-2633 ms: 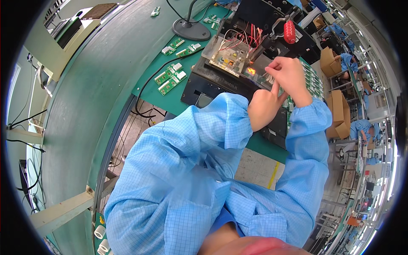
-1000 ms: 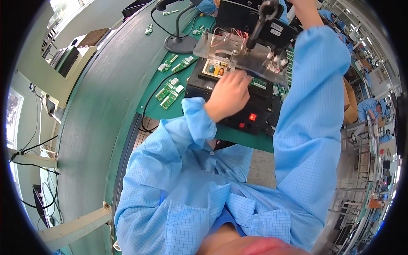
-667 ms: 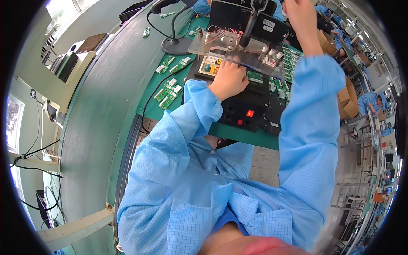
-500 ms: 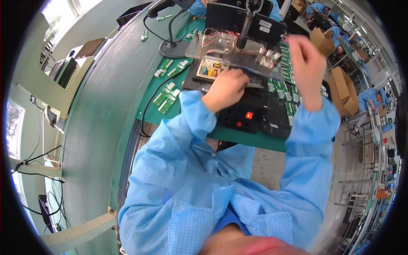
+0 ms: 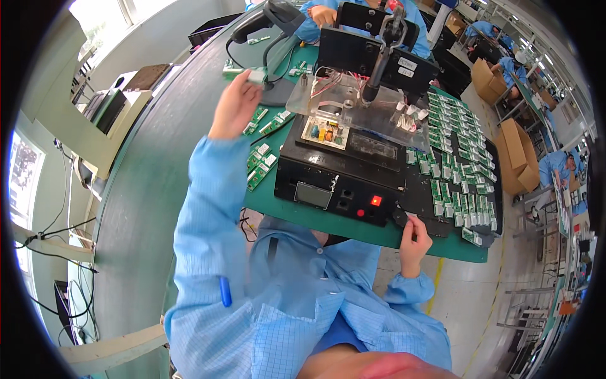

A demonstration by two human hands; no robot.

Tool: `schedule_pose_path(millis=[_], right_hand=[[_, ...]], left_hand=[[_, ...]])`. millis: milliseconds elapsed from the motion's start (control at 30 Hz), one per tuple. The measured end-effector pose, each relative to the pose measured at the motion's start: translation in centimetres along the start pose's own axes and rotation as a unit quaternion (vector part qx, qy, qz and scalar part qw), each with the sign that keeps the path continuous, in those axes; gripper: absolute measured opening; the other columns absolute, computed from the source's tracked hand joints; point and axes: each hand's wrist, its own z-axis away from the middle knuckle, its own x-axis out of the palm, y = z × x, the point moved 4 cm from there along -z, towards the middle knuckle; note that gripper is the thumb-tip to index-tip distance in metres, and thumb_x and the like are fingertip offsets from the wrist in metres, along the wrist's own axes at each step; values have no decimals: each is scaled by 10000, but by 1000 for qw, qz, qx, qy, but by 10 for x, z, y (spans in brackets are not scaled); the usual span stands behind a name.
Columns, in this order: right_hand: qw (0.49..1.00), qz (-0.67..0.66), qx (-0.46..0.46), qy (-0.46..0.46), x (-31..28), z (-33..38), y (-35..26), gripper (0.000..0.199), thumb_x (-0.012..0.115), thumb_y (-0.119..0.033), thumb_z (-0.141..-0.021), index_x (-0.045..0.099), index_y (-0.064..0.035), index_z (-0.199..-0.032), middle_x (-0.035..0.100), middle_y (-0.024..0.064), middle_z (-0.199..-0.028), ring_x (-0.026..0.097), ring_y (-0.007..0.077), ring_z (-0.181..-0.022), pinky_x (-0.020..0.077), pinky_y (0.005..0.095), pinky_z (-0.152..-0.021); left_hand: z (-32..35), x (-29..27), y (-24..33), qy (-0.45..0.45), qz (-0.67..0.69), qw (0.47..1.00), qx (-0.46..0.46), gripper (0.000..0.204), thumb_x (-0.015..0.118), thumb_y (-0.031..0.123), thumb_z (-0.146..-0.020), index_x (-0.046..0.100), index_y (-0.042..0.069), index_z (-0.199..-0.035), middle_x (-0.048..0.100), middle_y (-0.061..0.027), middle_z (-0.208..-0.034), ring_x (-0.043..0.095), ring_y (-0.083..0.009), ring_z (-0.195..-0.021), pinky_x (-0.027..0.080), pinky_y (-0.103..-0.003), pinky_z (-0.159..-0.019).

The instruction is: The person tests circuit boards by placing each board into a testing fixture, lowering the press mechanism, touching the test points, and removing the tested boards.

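Observation:
My left hand [image 5: 237, 106] is raised over the left part of the bench, fingertips closed on a small green circuit board [image 5: 257, 76] with a pale part on it. At the front edge of the bench, my right hand [image 5: 415, 245] pinches a small white slip [image 5: 411, 217] beside a flat black piece [image 5: 400, 216]. Between the hands stands a black test fixture [image 5: 293, 167] with a red-lit switch [image 5: 376, 201]. A board with coloured components [image 5: 325, 132] sits in it, under the raised clear plate [image 5: 372, 117] and a toggle clamp [image 5: 379, 60].
Several rows of green boards [image 5: 464, 164] lie on a black tray at the right. More boards [image 5: 261, 165] lie left of the fixture. A handheld scanner on a stand [image 5: 271, 22] is behind my left hand. Another person's hand [image 5: 323, 15] shows at the far side. Cardboard boxes [image 5: 519, 155] stand at right.
My left hand has left the fixture and moved up left, now holding a circuit board. My right hand has come down from above the board rows to the bench's front edge. The clear plate remains raised.

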Motion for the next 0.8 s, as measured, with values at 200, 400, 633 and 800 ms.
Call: schedule_pose_path(millis=[200,400,633,800], right_hand=[[998,7,-30,47,-1,0,-3,130,629,-3,-892,698,-10,-1003,572,1,-613,442,18,-520,347,198,-476],[1000,22,-7,-3,-1,4,-1,136,604,-25,-934,677,14,-1041,667,15,-767,521,19,-630,421,185,-562],[999,40,-21,6,-2,-1,-9,119,636,-7,-898,696,4,-1000,649,11,-736,495,13,-600,395,184,-526],[999,20,-26,15,-1,0,-15,130,648,8,-865,706,-10,-981,580,2,-647,439,29,-527,343,208,-471]], left_hand=[[-106,34,-46,-7,-9,1000,-21,199,555,183,-981,584,27,-1102,661,-100,-1082,629,-213,-1003,499,-294,-795],[-151,74,-63,-34,6,999,-13,171,545,173,-983,614,47,-1075,690,-73,-1049,666,-204,-954,522,-305,-760],[-144,56,-63,-63,-69,996,-14,240,553,209,-984,589,18,-1125,667,-122,-1085,629,-200,-964,520,-300,-816],[-103,16,-48,-8,-102,995,-10,262,539,183,-981,556,-20,-1145,641,-155,-1136,613,-248,-1044,494,-332,-879]])
